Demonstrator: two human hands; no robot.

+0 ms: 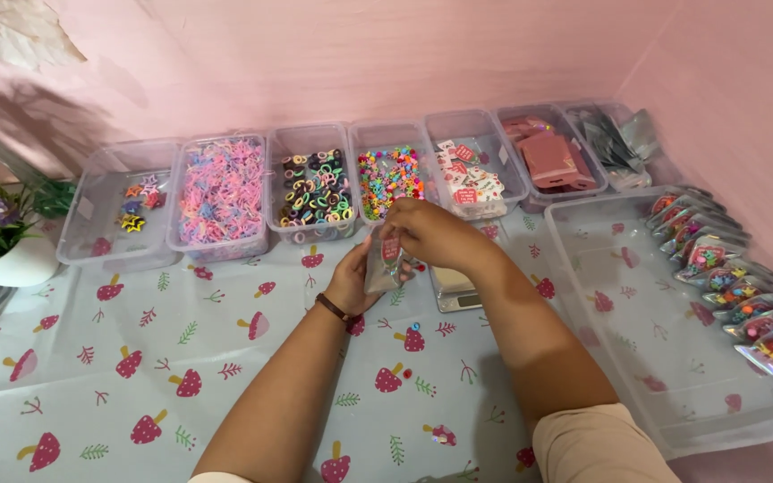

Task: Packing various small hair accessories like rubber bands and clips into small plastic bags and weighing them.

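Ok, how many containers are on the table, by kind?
Small clear tubs in the back row: 7
Large clear bin at right: 1
White plant pot at left: 1
Total: 9

A row of bins (315, 192) is placed behind the hands (404, 246); a large tray (664, 358) with packets (726, 291) is set to their right, a plant pot (11, 264) far left.

Light: bright, soft, even, pink-tinted | Shadows: leafy shadow on wall (91, 80) upper left; faint arm shadows on tablecloth (225, 340) | Glare: mild sheen on clear plastic bins (118, 241) | Focus: mostly sharp, hands slightly soft | Edges: wide-angle bending at corners
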